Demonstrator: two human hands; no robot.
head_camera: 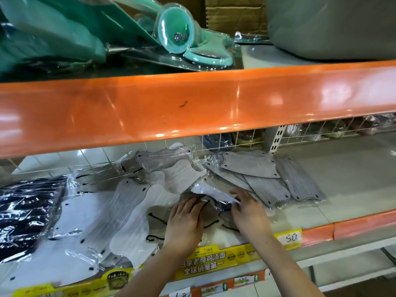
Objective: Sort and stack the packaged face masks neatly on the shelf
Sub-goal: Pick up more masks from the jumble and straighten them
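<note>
Here the left hand [184,219] and right hand [248,211] press flat on slippery packaged masks [203,189]; the loose pile could slide off the shelf [353,189].

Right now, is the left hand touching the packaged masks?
Touching. The head view shows the left hand lying flat on a wrapped mask in the middle pile, fingers pressing its plastic.

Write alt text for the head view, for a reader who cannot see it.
Both hands, left hand and right hand, rest on a jumble of packaged face masks on a store shelf. Grey masks lie to the right, white masks and black masks to the left, beneath an orange shelf edge.
</note>
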